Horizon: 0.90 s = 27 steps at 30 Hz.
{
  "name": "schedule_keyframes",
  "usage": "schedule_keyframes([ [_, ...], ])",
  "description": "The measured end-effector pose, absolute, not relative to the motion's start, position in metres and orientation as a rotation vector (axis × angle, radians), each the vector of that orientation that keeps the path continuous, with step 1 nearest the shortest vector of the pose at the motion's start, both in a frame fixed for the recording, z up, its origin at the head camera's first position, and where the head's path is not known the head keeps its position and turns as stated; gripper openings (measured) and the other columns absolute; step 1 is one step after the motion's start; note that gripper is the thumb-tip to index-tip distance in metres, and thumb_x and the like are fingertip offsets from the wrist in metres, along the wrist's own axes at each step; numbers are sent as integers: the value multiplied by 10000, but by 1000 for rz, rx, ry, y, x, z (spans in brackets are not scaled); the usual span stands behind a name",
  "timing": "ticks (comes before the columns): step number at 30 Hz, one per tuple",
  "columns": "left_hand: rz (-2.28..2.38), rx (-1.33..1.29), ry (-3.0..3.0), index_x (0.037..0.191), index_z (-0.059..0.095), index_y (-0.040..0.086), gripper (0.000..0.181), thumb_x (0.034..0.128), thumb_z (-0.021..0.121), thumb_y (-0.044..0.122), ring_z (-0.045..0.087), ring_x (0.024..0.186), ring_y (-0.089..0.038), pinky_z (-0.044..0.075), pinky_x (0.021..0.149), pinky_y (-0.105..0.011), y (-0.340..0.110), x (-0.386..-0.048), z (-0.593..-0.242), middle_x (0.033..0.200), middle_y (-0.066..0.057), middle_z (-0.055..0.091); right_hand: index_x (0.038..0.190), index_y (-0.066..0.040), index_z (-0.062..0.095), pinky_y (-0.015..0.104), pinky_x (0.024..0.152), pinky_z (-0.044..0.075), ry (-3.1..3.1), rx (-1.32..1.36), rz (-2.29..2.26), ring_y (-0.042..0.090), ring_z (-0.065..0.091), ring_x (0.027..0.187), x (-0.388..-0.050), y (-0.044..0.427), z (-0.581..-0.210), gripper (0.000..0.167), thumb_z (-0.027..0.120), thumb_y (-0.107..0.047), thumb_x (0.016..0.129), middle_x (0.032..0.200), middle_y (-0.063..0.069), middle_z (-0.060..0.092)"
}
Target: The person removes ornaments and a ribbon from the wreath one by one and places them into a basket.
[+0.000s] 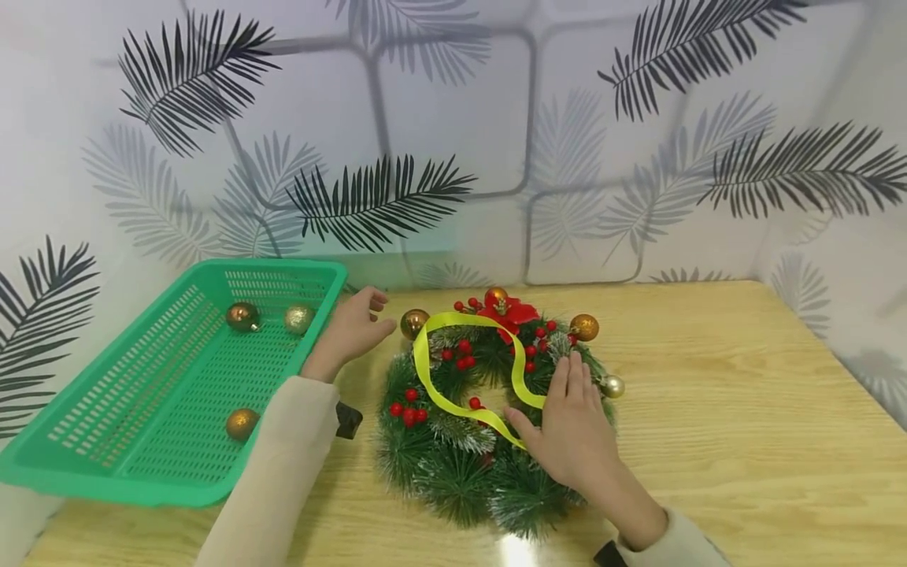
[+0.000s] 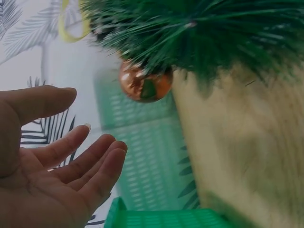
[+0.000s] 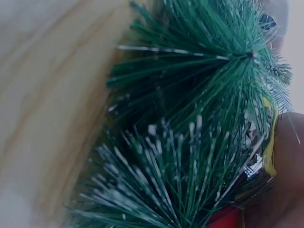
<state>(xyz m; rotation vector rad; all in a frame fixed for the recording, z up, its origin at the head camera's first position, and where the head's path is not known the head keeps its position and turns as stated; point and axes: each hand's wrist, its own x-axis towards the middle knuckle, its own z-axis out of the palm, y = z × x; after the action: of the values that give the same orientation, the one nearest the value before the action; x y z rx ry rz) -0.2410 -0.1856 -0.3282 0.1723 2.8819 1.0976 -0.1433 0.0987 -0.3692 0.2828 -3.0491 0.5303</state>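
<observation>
A green Christmas wreath [image 1: 453, 484] with frosted tips, red berries and a red flower [image 1: 513, 313] lies flat on the table. A loop of yellow ribbon [image 1: 423, 364] crosses its top. My right hand [image 1: 579, 433] rests on the wreath's right side, fingers straight, with the ribbon's ends running under it. My left hand [image 1: 354, 331] is held between the wreath and the basket, fingers loosely bent and holding nothing. Just beside it, a shiny copper bauble [image 1: 414, 324] sits at the wreath's upper left edge; the left wrist view shows this bauble [image 2: 145, 83] apart from the fingers.
A green plastic basket [image 1: 166, 494] stands at the left with a brown bauble [image 1: 242, 316], a pale gold bauble [image 1: 299, 319] and an orange-gold bauble [image 1: 242, 424] inside. More baubles, orange [image 1: 584, 327] and pale gold [image 1: 612, 386], edge the wreath's right. Leaf-patterned cloth hangs behind the wooden table [image 1: 744, 425].
</observation>
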Motion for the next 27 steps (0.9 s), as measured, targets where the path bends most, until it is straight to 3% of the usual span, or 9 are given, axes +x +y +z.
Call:
schedule_keyframes([
  [17,1171,162,2878,1310,452,-43,466,898,550,152,496,1197,-419,443,986,-513,-189,-247,-350,1342,-261,482,1460,146,118,607,1118,208,-3072,531,678,481,99,1419,-155,116,-368,969,569,-509,907,1538,330,68],
  [27,1181,231,2825,1421,328,-35,617,905,605,159,428,1261,-472,409,1023,-547,-186,-248,-359,1434,-294,372,1478,112,97,617,1101,241,-3066,707,753,487,110,1414,-170,134,-363,939,569,-476,919,1559,292,28],
])
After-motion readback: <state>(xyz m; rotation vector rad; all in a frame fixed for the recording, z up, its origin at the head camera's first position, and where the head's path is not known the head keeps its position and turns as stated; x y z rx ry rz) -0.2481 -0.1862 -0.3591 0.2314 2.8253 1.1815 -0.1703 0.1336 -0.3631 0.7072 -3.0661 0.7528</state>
